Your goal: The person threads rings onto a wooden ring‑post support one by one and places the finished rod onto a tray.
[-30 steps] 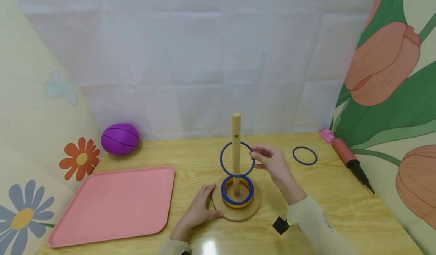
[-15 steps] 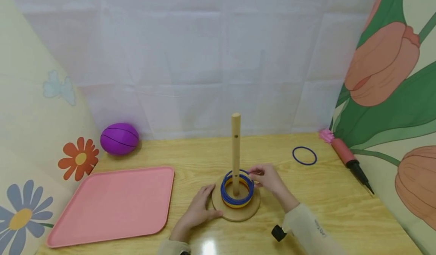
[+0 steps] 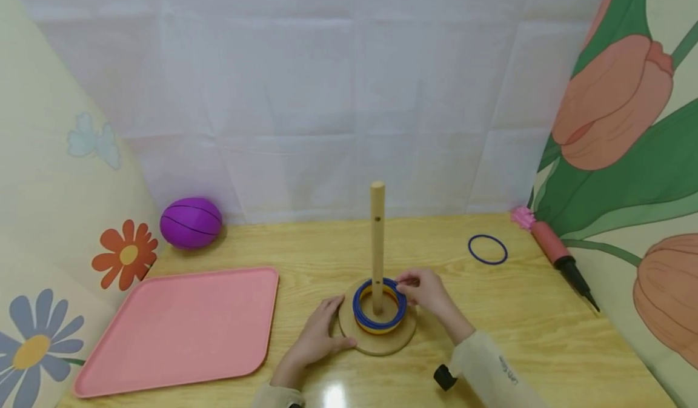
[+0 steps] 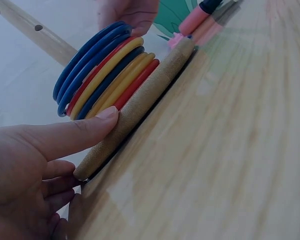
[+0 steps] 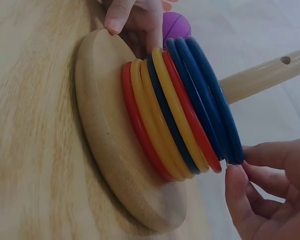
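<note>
A wooden ring-toss stand has a round base (image 3: 382,345) and an upright peg (image 3: 377,238). Several blue, yellow and red rings (image 4: 110,65) are stacked around the peg above the base. My right hand (image 3: 428,291) pinches the top blue ring (image 5: 215,92) at its right edge, thumb and fingertips at the rim. That ring lies around the peg on the stack. With thumb on the upper edge and fingers at the side, my left hand (image 3: 316,335) grips the base's left rim.
One loose blue ring (image 3: 493,263) lies at the back right. Beyond it is a red hand pump (image 3: 552,243) with a black nozzle. A pink tray (image 3: 185,329) occupies the left side, and a purple ball (image 3: 191,223) sits behind it.
My right hand has lowered the blue ring along the peg, from held upright around it to lying flat on the stack. My left hand has stayed on the base.
</note>
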Tool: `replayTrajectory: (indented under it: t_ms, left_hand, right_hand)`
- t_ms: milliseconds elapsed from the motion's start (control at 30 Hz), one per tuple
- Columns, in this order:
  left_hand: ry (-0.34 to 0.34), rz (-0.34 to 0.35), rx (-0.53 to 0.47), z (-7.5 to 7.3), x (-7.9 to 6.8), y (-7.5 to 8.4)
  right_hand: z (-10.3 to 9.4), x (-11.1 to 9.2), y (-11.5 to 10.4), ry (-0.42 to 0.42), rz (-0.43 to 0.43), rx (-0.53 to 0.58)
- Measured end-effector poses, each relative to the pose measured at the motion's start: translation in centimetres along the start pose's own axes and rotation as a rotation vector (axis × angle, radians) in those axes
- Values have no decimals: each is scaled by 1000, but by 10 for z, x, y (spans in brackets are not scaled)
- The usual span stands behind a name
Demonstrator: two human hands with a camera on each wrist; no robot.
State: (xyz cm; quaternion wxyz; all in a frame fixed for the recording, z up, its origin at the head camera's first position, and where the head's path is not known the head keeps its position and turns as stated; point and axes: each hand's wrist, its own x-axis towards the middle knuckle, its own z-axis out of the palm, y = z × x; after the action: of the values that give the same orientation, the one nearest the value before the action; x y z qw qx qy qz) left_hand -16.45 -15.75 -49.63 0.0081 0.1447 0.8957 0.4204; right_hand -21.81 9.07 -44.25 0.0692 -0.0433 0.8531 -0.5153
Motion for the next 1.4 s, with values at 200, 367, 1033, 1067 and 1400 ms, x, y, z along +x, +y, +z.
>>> replayTrajectory:
  t_ms: [200, 367, 1033, 1067, 1400]
  left_hand:
    - [0, -4, -6, 1, 1, 0]
    - [5, -5, -4, 1, 1, 0]
    - [-3, -16, -6, 1, -3, -1]
    - [-6, -19, -8, 1, -3, -2]
    - [-9, -30, -7, 0, -2, -1]
  right_hand:
    - [-9, 4, 8, 9, -21, 31]
    - [-34, 21, 21, 55, -40, 65]
    - [-162, 77, 88, 381, -43, -321]
    - [-165, 77, 91, 365, -31, -333]
    - [-182, 73, 109, 179, -40, -460]
